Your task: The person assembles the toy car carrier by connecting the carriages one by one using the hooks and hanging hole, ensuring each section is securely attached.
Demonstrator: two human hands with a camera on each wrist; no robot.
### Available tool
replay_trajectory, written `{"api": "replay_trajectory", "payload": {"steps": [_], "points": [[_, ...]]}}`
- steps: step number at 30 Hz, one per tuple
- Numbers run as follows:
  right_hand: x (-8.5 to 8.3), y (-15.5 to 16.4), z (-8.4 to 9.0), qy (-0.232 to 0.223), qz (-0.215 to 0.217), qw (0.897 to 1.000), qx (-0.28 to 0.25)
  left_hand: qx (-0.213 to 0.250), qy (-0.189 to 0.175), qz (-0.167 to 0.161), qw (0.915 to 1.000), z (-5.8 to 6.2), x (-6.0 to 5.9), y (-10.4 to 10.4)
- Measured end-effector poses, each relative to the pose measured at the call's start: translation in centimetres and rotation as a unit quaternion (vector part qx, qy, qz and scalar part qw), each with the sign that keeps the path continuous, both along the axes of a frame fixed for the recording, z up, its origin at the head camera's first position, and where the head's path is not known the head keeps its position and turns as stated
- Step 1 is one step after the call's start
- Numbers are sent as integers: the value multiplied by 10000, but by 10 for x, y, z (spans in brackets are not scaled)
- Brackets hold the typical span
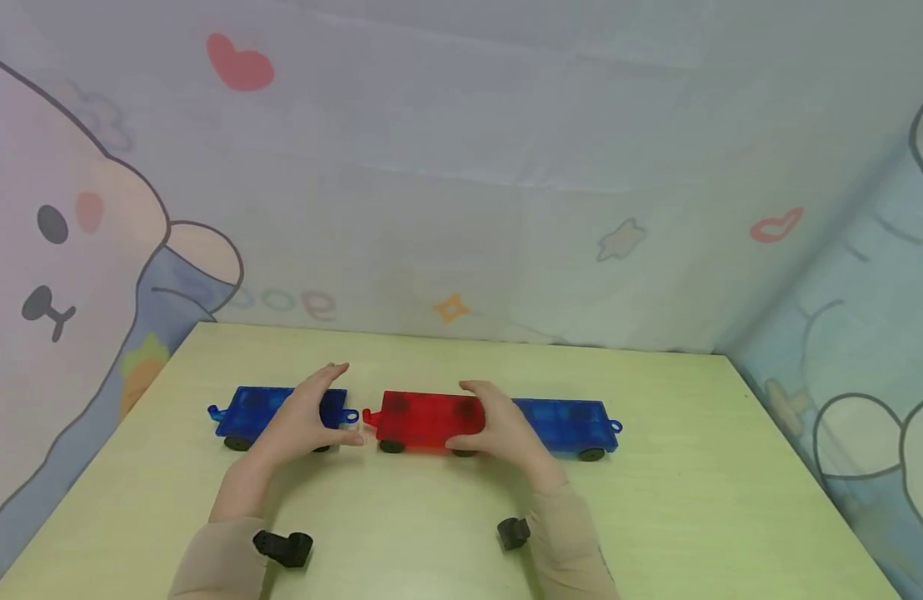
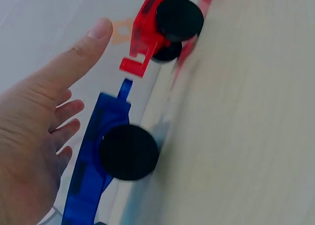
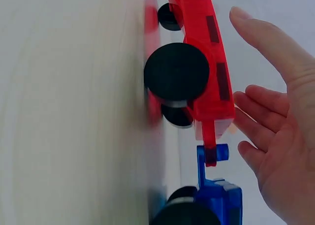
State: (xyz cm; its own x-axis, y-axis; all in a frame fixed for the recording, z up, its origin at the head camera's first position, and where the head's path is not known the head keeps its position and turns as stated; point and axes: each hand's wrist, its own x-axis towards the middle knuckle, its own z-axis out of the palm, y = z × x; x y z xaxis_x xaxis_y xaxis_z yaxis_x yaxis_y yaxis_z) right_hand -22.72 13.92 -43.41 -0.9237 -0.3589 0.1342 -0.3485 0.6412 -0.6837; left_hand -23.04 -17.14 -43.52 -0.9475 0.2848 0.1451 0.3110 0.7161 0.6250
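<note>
Three toy train cars with black wheels stand in a row on the table. My left hand (image 1: 302, 421) hovers over the right end of the left blue car (image 1: 255, 410), thumb and fingers spread apart. A small gap separates that car's loop (image 1: 352, 416) from the hook (image 2: 133, 66) of the red car (image 1: 424, 419). Over the red car's right end is my right hand (image 1: 502, 427), its thumb held away from the fingers. In the right wrist view, the red car's rear tab (image 3: 210, 146) overlaps the hook of the right blue car (image 1: 566, 423).
The pale green table (image 1: 731, 500) extends in front of the cars and to both sides. A printed cloth backdrop (image 1: 506, 208) rises behind its back edge. Black wrist cameras (image 1: 285, 548) are strapped over both sleeves.
</note>
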Motion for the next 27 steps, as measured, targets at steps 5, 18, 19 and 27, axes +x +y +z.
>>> {"api": "replay_trajectory", "payload": {"steps": [5, 18, 19, 27], "points": [[-1, -5, -1, 9, 125, 9999, 17, -365, 224, 98, 9990, -4, 0, -15], [-1, -8, -12, 73, 231, 9988, 431, -552, 27, 383, 9977, -8, 6, -29], [-1, -8, -13, 83, 212, 9988, 438, -564, 17, 381, 9977, -8, 5, -29], [0, -7, -12, 73, 191, 9990, 401, -645, 139, 340, 9972, -11, 3, -27]]}}
